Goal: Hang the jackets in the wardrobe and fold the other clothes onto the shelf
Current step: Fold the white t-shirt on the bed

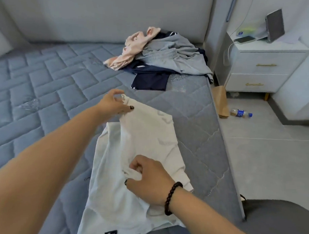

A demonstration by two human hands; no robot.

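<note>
A white garment (145, 134) with a small black label at its near hem lies spread on the blue quilted mattress (44, 82), near the right edge. My left hand (113, 103) pinches its far corner, lifting a fold of cloth. My right hand (149, 180), with a dark bead bracelet on the wrist, grips a bunch of the white fabric near the middle. Farther back lies a heap of clothes: a pink garment (132, 47), a grey garment (176, 54) and a dark navy garment (150, 78). No wardrobe or shelf is in view.
A white nightstand (260, 64) with two drawers stands right of the bed, carrying a phone (244, 39) on a cable and a tablet. On the tiled floor lie a brown paper bag (220, 100) and a plastic bottle (240, 113). A padded headboard backs the bed.
</note>
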